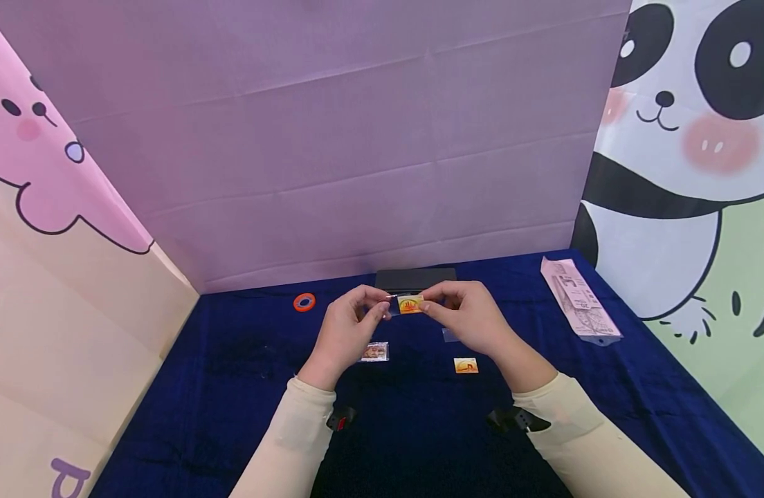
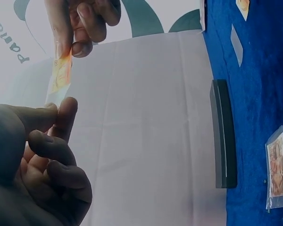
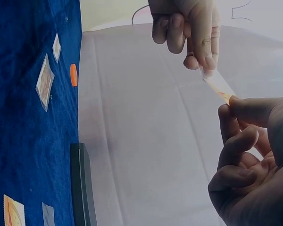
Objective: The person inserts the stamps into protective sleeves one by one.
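Held up above the table is a small yellow-orange stamp [image 1: 410, 304], together with a see-through plastic sleeve [image 1: 393, 305]. My left hand [image 1: 344, 325] pinches the sleeve end between thumb and index finger. At the other end, my right hand [image 1: 472, 315] pinches the stamp by its edge. The left wrist view shows part of the stamp [image 2: 62, 73] overlapped by the sleeve; how far in it sits, I cannot tell. Below the right hand lie another yellow stamp [image 1: 466, 365] and a see-through sleeve [image 1: 449, 335]. A sleeved reddish-brown stamp [image 1: 375, 352] lies below the left hand.
A flat black case [image 1: 415, 279] lies at the table's back edge, behind the hands. To its left is an orange ring-shaped roll [image 1: 304, 302]; a pink printed packet [image 1: 580, 297] lies far right. Another small sleeved piece [image 3: 56, 47] shows in the right wrist view.
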The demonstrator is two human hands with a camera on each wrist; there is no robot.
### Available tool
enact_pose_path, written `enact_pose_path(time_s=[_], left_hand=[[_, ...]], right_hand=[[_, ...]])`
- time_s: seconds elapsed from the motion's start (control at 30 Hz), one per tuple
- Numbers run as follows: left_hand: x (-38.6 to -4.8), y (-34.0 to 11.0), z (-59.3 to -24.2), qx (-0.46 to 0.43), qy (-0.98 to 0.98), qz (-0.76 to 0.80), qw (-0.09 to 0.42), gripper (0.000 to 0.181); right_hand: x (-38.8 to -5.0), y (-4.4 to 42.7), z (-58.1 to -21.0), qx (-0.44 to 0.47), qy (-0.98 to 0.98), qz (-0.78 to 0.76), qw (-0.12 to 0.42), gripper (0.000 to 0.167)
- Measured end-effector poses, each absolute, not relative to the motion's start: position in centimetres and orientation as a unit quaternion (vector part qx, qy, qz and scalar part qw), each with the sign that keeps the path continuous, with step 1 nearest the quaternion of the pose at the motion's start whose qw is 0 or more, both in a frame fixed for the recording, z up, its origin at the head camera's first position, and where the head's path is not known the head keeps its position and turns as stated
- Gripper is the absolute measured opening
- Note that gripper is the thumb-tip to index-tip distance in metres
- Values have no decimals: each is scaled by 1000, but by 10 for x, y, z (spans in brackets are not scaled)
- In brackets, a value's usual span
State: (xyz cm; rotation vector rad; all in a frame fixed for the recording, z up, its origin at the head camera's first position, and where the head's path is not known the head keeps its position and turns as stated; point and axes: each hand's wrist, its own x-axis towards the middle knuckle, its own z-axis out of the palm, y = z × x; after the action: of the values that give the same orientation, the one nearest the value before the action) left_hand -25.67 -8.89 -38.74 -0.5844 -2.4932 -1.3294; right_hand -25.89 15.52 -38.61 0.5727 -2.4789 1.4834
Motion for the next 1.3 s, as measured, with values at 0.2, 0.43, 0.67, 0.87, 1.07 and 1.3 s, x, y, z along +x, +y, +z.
enact_pose_path(time_s=[0.2,0.43,0.67,0.87,1.07,1.3], left_hand=[[-257,-91,-387,-200,-845,-482,115,4],[-256,-91,-385,-193,-850,-475,120,10],[-258,-91,-386,-195,-850,-471,133,12],[-258,-92,-385,-188,-847,-480,133,11],[-258,-91,-385,-193,-848,-474,136,11],[-258,-91,-385,-200,-847,-474,136,11]], right_hand=[[-259,154,-386,188,-837,504,101,13],[-259,155,-386,178,-840,501,105,12],[-260,156,-386,186,-841,499,98,15],[-259,159,-383,190,-837,505,89,16],[-259,158,-383,196,-836,504,87,14],[-260,158,-386,211,-832,508,78,14]])
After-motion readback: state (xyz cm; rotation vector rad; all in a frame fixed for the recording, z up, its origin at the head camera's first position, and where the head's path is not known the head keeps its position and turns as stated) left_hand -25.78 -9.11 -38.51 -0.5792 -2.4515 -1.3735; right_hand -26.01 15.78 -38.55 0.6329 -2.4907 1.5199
